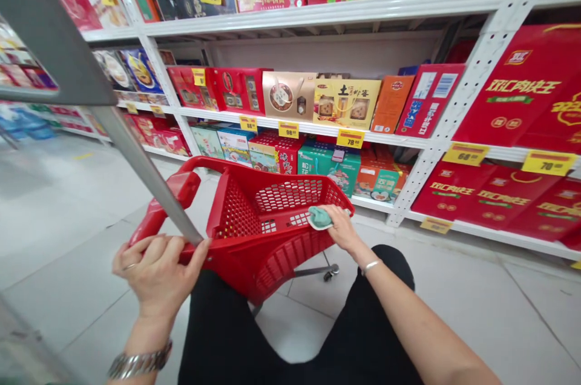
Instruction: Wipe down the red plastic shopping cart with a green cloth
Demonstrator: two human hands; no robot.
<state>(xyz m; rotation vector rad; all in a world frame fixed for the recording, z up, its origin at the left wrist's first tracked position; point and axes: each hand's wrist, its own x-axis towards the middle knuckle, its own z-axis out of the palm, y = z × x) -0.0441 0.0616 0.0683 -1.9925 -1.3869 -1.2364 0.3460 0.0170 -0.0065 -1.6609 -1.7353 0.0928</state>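
Observation:
A red plastic shopping cart (276, 255) stands in front of my legs, its basket perforated and with nothing in it that I can see. My left hand (158, 267) is wrapped round the cart's near rim, by the foot of a grey metal pole (145, 161) that rises to the upper left. At the basket's right end, my right hand (340, 226) presses a green cloth (320, 218) against the rim. The fingertips of this hand are partly hidden by the cloth. Below the basket a caster wheel (331, 273) shows.
White shelving (318, 16) runs along the far side, stacked with gift boxes such as a gold box (345, 103) and red bags (512, 88). Yellow price tags (350, 138) hang on the shelf edges. Grey tiled floor (68, 209) extends to the left. A grey plastic frame (40, 28) blocks the upper left.

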